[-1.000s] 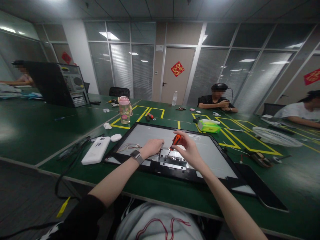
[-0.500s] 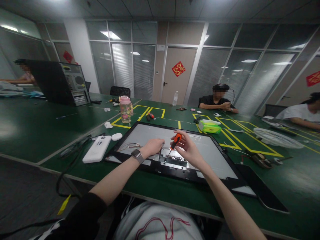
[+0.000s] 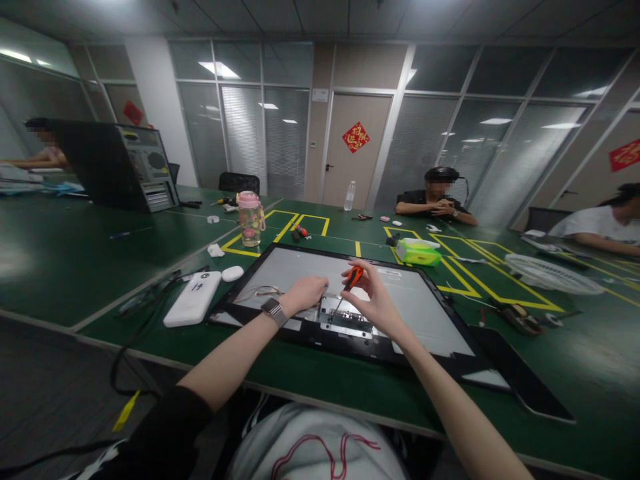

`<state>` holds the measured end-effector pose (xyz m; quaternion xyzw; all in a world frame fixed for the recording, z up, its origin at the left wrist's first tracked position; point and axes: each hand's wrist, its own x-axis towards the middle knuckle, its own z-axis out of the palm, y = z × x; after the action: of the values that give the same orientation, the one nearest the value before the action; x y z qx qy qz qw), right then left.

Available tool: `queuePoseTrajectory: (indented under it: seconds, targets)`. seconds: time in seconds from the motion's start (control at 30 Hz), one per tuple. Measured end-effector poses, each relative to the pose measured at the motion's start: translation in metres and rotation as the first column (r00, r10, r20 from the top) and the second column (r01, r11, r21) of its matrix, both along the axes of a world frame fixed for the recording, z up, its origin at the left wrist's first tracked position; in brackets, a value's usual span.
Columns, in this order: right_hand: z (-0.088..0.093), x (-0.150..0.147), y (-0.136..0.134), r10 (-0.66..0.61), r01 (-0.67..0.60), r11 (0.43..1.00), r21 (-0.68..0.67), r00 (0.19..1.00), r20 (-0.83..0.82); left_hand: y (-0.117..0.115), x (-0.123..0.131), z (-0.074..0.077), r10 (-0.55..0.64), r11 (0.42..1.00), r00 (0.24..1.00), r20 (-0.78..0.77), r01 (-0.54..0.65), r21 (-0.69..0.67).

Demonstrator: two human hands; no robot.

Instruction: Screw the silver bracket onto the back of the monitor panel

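A flat display panel with a black frame and a grey back lies on the table before me. Near its front edge sits a silver metal bracket. My right hand grips an orange and black screwdriver by its handle. The shaft points down, slightly tilted, to the bracket; its tip is too small to make out. My left hand rests over the panel just left of the bracket, its fingers curled closed. What those fingers hold, if anything, is hidden. Thin wires lie left of that hand.
A white power bank, a white case and black cables are to the left. Behind the panel stand a pink-lidded bottle and a green pack. A black flat piece lies right. Other people sit around the table.
Both hands and the screwdriver stay nearly in place over the bracket. The view has shifted very slightly. The person across the table has moved their hands a little.
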<state>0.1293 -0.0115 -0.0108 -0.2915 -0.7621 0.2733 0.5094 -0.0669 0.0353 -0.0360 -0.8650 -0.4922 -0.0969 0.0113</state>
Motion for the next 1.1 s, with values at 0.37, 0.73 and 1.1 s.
queuePoseTrajectory:
  seconds: [0.37,0.73,1.1]
  targets:
    - [0.000,0.001,0.000,0.085,-0.085,0.996,0.010,0.996,-0.010,0.000,0.001,0.000,-0.001,1.000,1.000,-0.006,0.001,0.001]
    - [0.005,0.008,0.000,0.180,-0.180,0.982,-0.055,0.984,-0.006,-0.001,0.001,0.001,0.007,1.000,1.000,-0.016,-0.007,0.003]
    - [0.009,0.008,-0.002,0.108,-0.107,0.994,-0.022,0.994,0.018,0.001,0.001,0.000,0.000,1.000,1.000,0.000,0.000,-0.006]
